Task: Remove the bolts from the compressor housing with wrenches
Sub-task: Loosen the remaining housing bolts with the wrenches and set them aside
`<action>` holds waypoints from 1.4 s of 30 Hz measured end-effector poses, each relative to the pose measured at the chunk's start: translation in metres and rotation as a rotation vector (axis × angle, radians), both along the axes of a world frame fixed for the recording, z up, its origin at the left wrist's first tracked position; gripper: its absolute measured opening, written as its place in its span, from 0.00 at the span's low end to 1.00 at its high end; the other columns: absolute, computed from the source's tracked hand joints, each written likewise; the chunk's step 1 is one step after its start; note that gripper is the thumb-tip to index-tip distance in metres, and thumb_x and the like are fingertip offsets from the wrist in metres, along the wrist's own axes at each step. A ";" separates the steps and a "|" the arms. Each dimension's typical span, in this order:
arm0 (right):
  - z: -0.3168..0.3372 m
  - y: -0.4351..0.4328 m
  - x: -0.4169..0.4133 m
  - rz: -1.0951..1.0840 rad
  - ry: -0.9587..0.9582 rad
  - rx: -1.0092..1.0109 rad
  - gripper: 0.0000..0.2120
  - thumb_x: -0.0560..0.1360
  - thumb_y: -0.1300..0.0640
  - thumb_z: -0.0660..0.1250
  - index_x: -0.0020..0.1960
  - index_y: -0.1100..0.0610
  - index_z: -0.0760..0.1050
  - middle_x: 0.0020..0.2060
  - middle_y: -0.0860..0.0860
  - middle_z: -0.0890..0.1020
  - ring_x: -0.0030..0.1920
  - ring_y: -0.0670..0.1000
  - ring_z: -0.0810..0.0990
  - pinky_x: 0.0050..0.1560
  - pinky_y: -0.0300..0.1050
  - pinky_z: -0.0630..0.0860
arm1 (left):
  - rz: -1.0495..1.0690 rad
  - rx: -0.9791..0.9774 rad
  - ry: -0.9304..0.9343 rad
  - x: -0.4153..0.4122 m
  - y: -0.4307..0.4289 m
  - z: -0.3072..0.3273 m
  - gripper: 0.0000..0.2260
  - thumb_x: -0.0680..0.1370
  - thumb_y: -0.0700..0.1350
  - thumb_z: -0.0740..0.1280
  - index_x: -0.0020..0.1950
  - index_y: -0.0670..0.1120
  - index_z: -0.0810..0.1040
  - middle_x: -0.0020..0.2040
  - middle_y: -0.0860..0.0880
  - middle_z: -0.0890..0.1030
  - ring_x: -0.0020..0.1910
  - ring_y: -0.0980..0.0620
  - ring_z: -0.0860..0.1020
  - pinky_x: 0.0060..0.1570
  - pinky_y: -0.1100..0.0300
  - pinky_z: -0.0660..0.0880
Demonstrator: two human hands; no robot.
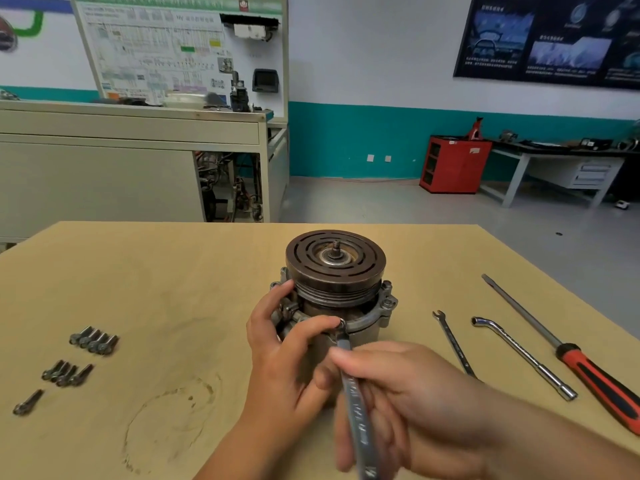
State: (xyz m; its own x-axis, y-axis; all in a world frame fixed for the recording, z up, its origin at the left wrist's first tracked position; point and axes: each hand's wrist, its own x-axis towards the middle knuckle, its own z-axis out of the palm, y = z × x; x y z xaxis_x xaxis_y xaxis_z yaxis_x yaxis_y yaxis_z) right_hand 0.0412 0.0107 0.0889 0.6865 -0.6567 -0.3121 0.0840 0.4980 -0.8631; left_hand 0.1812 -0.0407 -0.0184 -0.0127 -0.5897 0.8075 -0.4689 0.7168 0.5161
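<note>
The compressor (335, 282) stands upright on the tan table (156, 289), its dark slotted pulley on top. My left hand (284, 351) grips the housing's near left side, the fingers curled round the flange and the index finger lying by the wrench head. My right hand (398, 400) holds the shaft of a flat wrench (355, 403), whose ring end sits at the flange's near edge, on a bolt (341, 323) as far as I can tell. Several removed bolts (93, 339) lie in groups at the table's left.
To the right of the compressor lie a thin combination wrench (453, 342), a bent socket wrench (523, 356) and a long red-handled screwdriver (568, 355). More bolts (67, 374) and a single bolt (27, 403) lie at the left. A training cabinet and a red cabinet stand beyond the table.
</note>
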 end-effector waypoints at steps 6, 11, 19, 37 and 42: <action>0.042 -0.042 -0.049 0.380 0.904 -0.417 0.10 0.80 0.47 0.55 0.49 0.54 0.64 0.25 0.46 0.79 0.25 0.46 0.77 0.32 0.39 0.72 | 0.009 -0.051 -0.031 0.003 -0.002 -0.001 0.17 0.72 0.49 0.65 0.60 0.62 0.72 0.70 0.51 0.60 0.72 0.48 0.60 0.71 0.60 0.57; 0.068 -0.077 -0.051 0.513 1.340 -0.800 0.12 0.78 0.42 0.55 0.50 0.45 0.75 0.29 0.43 0.73 0.31 0.41 0.72 0.37 0.33 0.70 | 0.003 0.042 0.073 0.007 -0.004 0.003 0.31 0.66 0.53 0.70 0.68 0.59 0.64 0.68 0.47 0.61 0.72 0.50 0.60 0.70 0.60 0.62; 0.070 -0.081 -0.080 0.524 1.153 -0.673 0.10 0.80 0.48 0.58 0.48 0.37 0.76 0.35 0.39 0.78 0.41 0.38 0.77 0.45 0.35 0.72 | -0.113 0.470 0.144 0.021 -0.016 -0.004 0.53 0.56 0.60 0.80 0.68 0.68 0.47 0.66 0.72 0.54 0.65 0.79 0.54 0.66 0.74 0.56; 0.018 0.013 -0.018 -0.232 -0.034 0.049 0.14 0.64 0.56 0.62 0.45 0.64 0.73 0.34 0.63 0.83 0.22 0.53 0.80 0.24 0.42 0.77 | 0.031 0.304 0.248 -0.015 -0.008 -0.011 0.48 0.59 0.80 0.63 0.73 0.70 0.46 0.58 0.66 0.62 0.61 0.68 0.65 0.59 0.71 0.65; 0.011 0.007 -0.012 -0.281 -0.044 0.027 0.12 0.65 0.55 0.62 0.42 0.63 0.74 0.33 0.63 0.83 0.21 0.52 0.79 0.22 0.40 0.76 | -0.004 0.298 0.183 -0.005 -0.006 -0.012 0.45 0.62 0.74 0.68 0.74 0.67 0.50 0.61 0.71 0.60 0.65 0.66 0.64 0.62 0.52 0.71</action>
State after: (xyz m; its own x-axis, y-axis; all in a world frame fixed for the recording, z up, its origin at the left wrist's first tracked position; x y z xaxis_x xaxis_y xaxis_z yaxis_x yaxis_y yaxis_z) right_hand 0.0288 0.0173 0.0998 0.4917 -0.8151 -0.3064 0.2592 0.4729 -0.8421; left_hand 0.1763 -0.0467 -0.0306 0.1140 -0.8002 0.5889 -0.3470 0.5233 0.7783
